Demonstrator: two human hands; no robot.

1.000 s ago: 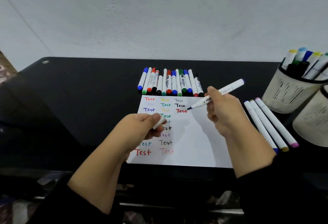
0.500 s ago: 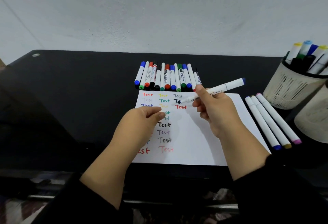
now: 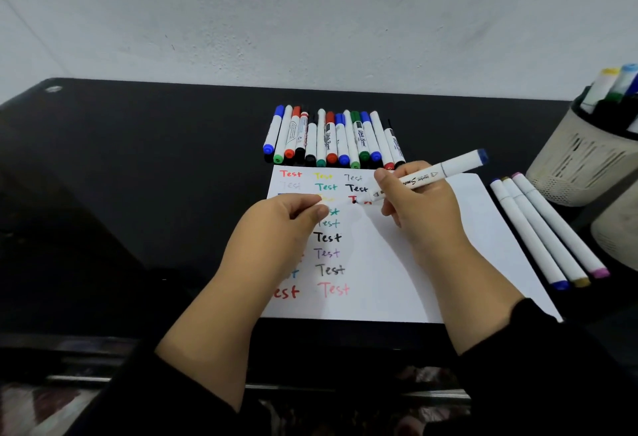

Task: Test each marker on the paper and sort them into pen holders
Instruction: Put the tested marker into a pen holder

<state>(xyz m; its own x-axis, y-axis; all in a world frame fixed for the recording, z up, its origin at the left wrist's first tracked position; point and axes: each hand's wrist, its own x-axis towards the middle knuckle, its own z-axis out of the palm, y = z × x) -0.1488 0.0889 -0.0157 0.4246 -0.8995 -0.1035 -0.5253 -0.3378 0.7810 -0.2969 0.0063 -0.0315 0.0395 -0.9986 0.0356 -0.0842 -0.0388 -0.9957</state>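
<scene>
Since a second ago I have brought my right hand (image 3: 417,207) down and left: the marker (image 3: 428,176) that hung above the sheet now has its dark tip on the paper (image 3: 397,263), at the red word in the third column. Thumb and fingers pinch the white barrel near the tip; the blue end cap points up and right. My left hand (image 3: 276,228) has slid up the sheet and now covers most of the first column. Its fingers are curled with the thumb against them; the white cap seen in it earlier is hidden, so I cannot tell what it pinches.

Writing: the barrel carries slanted print I read only in part, an "S" then unclear letters, plus a small triangle mark. The paper bears "Test" repeated in red, yellow, green, black, purple, pink and faint grey. Some pens in the row show script labels, too small to read.

Counts: about thirteen capped markers in a row (image 3: 331,138) lying just beyond the paper's far edge. Three long white markers (image 3: 545,232) lie side by side right of the paper, with blue, ochre and pink ends. Two pale mesh pen holders sit at the right edge; the far holder (image 3: 573,166) has several markers standing in it, the near holder (image 3: 618,235) is mostly cut off.
</scene>
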